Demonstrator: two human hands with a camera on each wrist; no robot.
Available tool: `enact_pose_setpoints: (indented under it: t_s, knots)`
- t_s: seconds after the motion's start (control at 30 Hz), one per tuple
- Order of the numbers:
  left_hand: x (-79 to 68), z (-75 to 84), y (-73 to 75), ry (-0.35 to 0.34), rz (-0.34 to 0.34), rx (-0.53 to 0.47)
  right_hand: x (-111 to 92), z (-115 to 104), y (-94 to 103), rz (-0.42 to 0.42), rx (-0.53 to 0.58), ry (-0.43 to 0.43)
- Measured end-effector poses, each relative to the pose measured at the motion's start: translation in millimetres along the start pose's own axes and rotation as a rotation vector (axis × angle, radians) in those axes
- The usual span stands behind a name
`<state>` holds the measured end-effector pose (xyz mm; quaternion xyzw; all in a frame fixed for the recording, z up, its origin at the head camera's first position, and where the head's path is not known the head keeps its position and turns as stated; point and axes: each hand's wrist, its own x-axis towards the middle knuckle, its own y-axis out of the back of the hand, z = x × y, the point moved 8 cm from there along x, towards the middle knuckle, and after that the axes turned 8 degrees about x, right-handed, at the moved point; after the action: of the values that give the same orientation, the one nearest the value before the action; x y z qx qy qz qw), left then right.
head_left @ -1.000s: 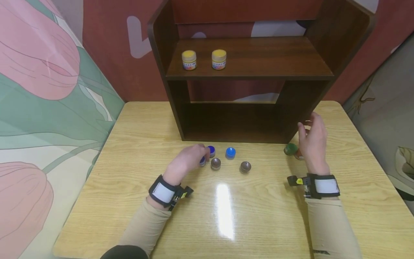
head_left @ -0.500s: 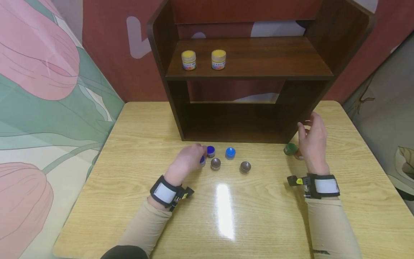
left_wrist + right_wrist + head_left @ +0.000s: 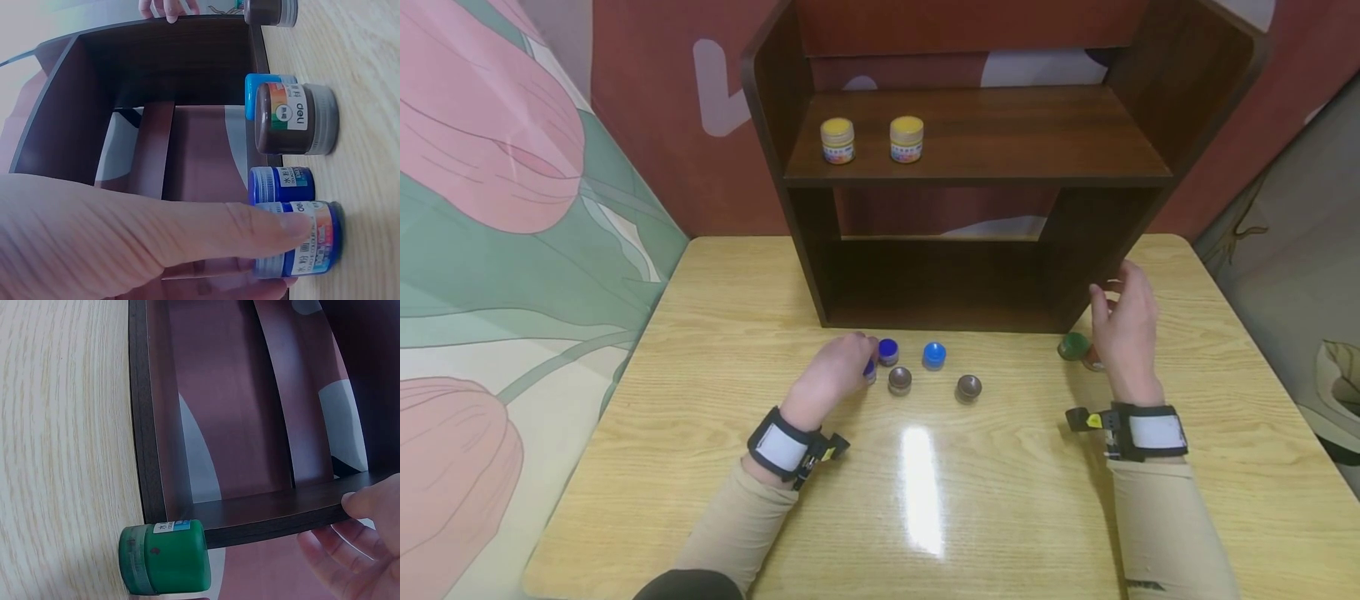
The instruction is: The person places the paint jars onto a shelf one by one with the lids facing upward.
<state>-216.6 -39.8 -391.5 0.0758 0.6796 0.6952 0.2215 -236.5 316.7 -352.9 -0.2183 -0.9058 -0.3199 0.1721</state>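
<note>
My left hand (image 3: 835, 375) pinches a dark blue paint jar (image 3: 300, 244) that stands on the table, its thumb along the label. Right behind that jar stands a second dark blue jar (image 3: 887, 352). To their right are a brown paint jar (image 3: 900, 381), a light blue jar (image 3: 934, 356) and another brown jar (image 3: 968, 387). At the shelf's right side panel, my right hand (image 3: 1126, 333) holds the front edge, thumb at the front and curled fingers against the outer side. Beside that hand sit a green jar (image 3: 165, 556) and a reddish jar (image 3: 1093, 360), the latter partly hidden.
A dark brown two-tier shelf (image 3: 977, 177) stands at the back of the wooden table (image 3: 1000, 500). On its upper board are two yellow-lidded jars, one at the left (image 3: 838, 140) and one nearer the middle (image 3: 907, 139). Patterned walls rise behind and at the left.
The left fingers have drawn slightly left, away from the rear dark blue jar, which now shows more fully. My right hand stays in place.
</note>
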Motion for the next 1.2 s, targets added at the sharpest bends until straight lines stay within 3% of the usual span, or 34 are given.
enact_pose_setpoints:
  t_s: [0.33, 0.83, 1.2]
  knots:
    - [-0.8, -3.4, 4.9, 0.008, 0.036, -0.054, -1, 1, -0.8, -0.01, 0.011, -0.023]
    - [-6.4, -10.9, 26.0, -0.019, 0.214, -0.068, -1, -1, -0.6, 0.002, 0.004, -0.013]
    - [-7.4, -10.3, 42.0, -0.097, 0.34, -0.146, -2, 0, 0.2, 0.015, 0.005, -0.006]
